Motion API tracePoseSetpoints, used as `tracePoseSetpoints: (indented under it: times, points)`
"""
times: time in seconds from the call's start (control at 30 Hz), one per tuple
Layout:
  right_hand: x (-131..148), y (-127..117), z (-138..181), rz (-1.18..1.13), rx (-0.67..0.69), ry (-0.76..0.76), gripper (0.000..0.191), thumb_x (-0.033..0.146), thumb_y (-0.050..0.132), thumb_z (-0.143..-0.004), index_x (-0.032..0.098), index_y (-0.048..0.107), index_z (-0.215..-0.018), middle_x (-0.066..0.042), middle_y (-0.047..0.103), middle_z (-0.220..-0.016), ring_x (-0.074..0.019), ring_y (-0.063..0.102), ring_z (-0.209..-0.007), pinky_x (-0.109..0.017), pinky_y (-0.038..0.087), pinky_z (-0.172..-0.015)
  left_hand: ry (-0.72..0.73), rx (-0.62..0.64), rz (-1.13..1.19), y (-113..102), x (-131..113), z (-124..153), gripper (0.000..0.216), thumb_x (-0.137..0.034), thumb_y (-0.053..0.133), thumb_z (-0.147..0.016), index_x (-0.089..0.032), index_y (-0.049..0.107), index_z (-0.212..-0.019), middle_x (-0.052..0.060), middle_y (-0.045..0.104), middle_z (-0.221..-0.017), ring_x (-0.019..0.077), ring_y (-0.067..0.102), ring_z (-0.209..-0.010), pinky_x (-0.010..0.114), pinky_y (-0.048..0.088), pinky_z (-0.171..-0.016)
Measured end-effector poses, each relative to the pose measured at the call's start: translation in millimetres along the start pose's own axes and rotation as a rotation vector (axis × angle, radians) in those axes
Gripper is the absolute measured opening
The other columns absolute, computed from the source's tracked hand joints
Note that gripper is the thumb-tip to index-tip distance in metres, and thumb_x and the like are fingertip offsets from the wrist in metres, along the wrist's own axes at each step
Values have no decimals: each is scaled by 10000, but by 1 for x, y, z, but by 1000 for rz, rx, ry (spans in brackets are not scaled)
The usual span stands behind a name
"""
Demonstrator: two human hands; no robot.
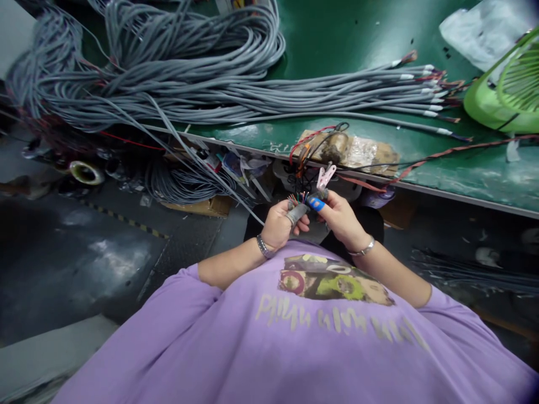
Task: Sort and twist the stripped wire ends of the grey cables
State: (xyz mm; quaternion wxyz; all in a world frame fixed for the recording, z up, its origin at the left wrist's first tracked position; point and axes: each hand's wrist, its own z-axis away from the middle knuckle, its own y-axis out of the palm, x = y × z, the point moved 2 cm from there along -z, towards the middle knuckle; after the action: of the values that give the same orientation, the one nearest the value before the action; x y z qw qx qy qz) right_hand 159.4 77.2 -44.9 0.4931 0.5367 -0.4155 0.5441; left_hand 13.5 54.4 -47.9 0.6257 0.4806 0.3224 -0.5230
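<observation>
In front of my chest, my left hand (283, 223) is closed on the end of a grey cable (248, 209), its thumb in a grey finger cot. Thin coloured wires (300, 197) fan out above that thumb. My right hand (342, 216) pinches at the right side of these wires, with blue tape round its thumb; its fingertips are partly hidden. A pink clothes peg (326, 177) stands just above the right fingers, near the table edge.
Long grey cables (202, 95) lie bundled across the green table (337, 33), stripped ends to the right. A soldering block (349, 150) sits at the table edge. A green fan (505, 90) and a plastic bag (480, 33) are at right. Coiled cable (181, 182) lies below.
</observation>
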Motion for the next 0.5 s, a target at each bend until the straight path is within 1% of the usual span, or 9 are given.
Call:
tracePoseSetpoints:
  times: [0.13,0.23,0.3,0.4,0.5]
  points:
    - [4,2,-4,57,33,2,337,442,786,-681,170,615,-782,3,611,-709,-116,500,-635,-261,434,-592,21,24,-84,-1,4,0,442,-524,776,-666,-156,553,-769,5,663,-591,115,627,-452,171,376,-358]
    - [2,2,-4,102,37,0,268,384,767,-696,168,615,-742,4,606,-691,-116,495,-622,-274,428,-606,13,39,-126,-1,5,0,429,-515,770,-680,-153,565,-787,6,665,-595,117,636,-462,168,386,-364]
    - [0,1,-2,91,11,-28,216,344,744,-708,170,618,-732,9,600,-687,-113,490,-617,-275,428,-615,20,47,-130,-1,5,0,423,-513,764,-690,-154,566,-791,8,668,-601,116,639,-469,168,391,-367]
    - [-3,3,3,16,-65,-69,150,295,709,-722,184,607,-720,25,576,-670,-101,461,-599,-266,427,-612,45,45,-102,-1,6,0,424,-530,748,-708,-156,556,-765,6,667,-611,106,630,-465,167,394,-368]
    - [-7,5,6,-64,-127,-68,143,286,695,-723,198,584,-703,40,543,-645,-92,427,-571,-254,418,-584,51,31,-63,0,7,0,436,-548,739,-711,-160,543,-743,2,663,-615,98,618,-458,168,395,-368]
